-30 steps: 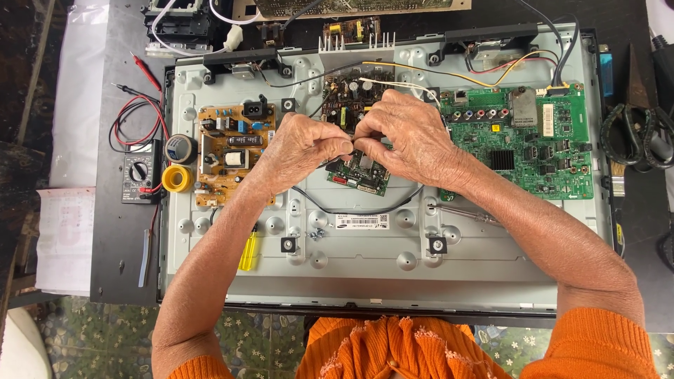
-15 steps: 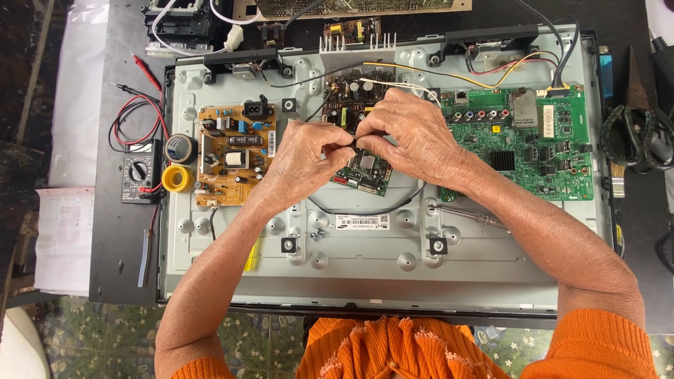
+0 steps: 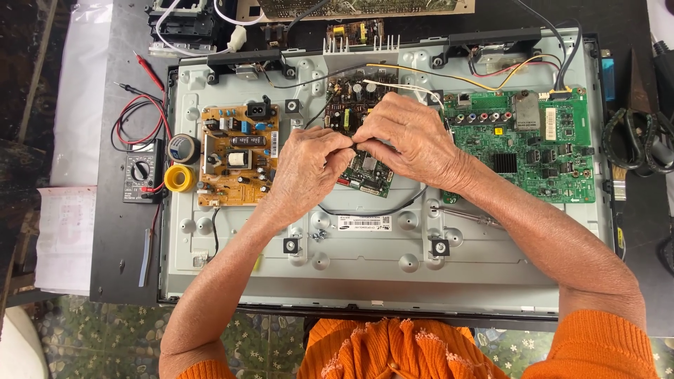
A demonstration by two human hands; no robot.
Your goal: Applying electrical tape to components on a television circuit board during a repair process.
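Two hands meeting at the middle of the frame, over an opened flat-screen chassis (image 3: 365, 267) lying back-up on a dark counter (image 3: 119, 231). Left hand (image 3: 309, 168) clenched, fingertips pinched toward the right; right hand (image 3: 411, 144) curled over from the upper right, fingertips pressed against the left's. Something small apparently pinched between them, too hidden to name. Just below the fingertips, a small green circuit board (image 3: 368, 175), tilted, partly covered by both hands. Left of centre, a tan power board (image 3: 235, 154); right of centre, a large green main board (image 3: 540, 151), its left edge under the right wrist. At the left edge of the chassis, a grey tape roll (image 3: 184, 147) above a yellow roll (image 3: 178, 178), beside a black multimeter (image 3: 140, 172) with red leads. Far right, black cables (image 3: 635, 140).
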